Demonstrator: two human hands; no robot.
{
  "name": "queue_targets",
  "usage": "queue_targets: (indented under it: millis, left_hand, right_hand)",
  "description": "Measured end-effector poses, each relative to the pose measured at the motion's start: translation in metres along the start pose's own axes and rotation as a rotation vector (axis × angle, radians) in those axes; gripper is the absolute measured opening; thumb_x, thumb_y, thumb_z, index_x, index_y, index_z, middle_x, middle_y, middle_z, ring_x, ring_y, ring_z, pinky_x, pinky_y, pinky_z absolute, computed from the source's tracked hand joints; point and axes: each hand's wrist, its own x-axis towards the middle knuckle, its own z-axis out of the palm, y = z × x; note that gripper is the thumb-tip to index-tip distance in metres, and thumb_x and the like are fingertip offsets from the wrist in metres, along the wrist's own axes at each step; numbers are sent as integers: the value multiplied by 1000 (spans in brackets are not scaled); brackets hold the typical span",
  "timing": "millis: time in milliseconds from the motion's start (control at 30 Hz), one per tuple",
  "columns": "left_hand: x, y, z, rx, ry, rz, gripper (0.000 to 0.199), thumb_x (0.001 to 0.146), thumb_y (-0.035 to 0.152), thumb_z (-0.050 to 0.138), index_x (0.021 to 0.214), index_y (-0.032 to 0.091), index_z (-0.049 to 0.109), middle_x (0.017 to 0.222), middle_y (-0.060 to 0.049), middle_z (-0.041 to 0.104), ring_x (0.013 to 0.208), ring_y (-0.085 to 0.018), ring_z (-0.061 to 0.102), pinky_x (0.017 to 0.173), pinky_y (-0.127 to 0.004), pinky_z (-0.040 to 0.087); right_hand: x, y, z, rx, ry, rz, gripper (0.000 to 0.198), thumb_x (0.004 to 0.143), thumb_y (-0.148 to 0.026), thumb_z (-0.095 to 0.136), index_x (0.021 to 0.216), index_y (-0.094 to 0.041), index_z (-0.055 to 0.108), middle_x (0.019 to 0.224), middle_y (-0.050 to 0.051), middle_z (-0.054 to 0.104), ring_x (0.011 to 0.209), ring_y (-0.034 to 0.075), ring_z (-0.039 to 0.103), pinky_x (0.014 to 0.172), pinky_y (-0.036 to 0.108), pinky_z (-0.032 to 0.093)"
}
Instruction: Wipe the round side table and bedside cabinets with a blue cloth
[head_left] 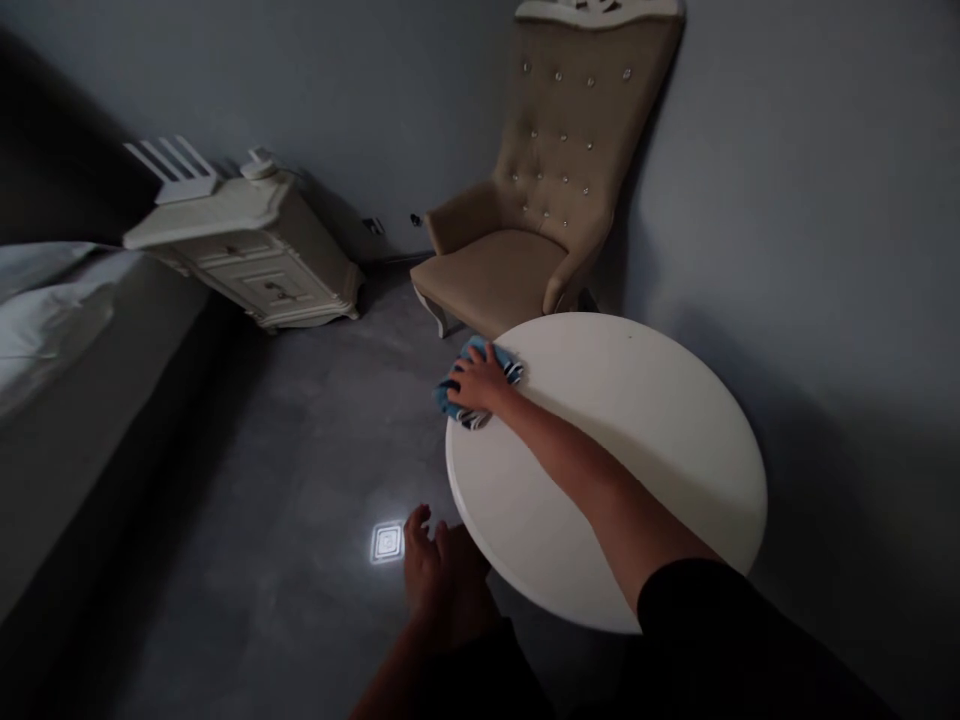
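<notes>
My right hand [480,382] presses a blue striped cloth [459,400] flat on the left rim of a round white table [630,440]. The arm reaches across the tabletop from the lower right. Part of the cloth hangs over the table's edge. My left hand [424,562] hangs below and left of the table with its fingers apart and nothing in it, above the dark floor.
A beige tufted armchair [540,220] stands against the grey wall behind the table. A cream nightstand [247,250] sits at the back left, next to a bed [52,330] along the left. A ceiling light's reflection [388,542] shines on the glossy grey floor.
</notes>
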Motion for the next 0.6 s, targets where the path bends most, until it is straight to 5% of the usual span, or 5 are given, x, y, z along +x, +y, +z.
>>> queue_targets:
  millis: [167, 300, 467, 600]
  left_hand:
    - [-5, -14, -2, -111, 188, -90, 54, 113, 33, 40, 166, 20, 43, 157, -21, 62, 147, -29, 66, 123, -48, 58]
    - [-3, -21, -6, -114, 120, -84, 55, 109, 29, 45, 162, 17, 47, 152, -21, 65, 133, -29, 72, 115, -48, 62]
    - [-4, -18, -8, -3, 35, -85, 51, 112, 36, 47, 159, 17, 51, 154, -20, 66, 132, -31, 72, 117, -51, 59]
    - [-4, -7, -4, 20, -5, -57, 49, 111, 35, 49, 157, 19, 52, 154, -18, 66, 130, -31, 73, 113, -50, 61]
  right_hand:
    - [-138, -84, 22, 63, -77, -347, 49, 108, -53, 69, 148, -29, 80, 178, 7, 59, 176, 43, 26, 143, 76, 7]
    - [-284, -92, 15, 173, -109, -396, 60, 106, -53, 74, 162, -34, 71, 186, 4, 48, 180, 39, 22, 146, 74, 10]
    - [-448, -40, -7, 246, -157, -91, 74, 103, -51, 75, 174, -51, 54, 188, -4, 41, 182, 35, 20, 148, 74, 10]
    - [-527, 31, -14, 148, -51, 311, 77, 93, -48, 77, 168, -54, 61, 184, -1, 48, 178, 41, 30, 146, 78, 10]
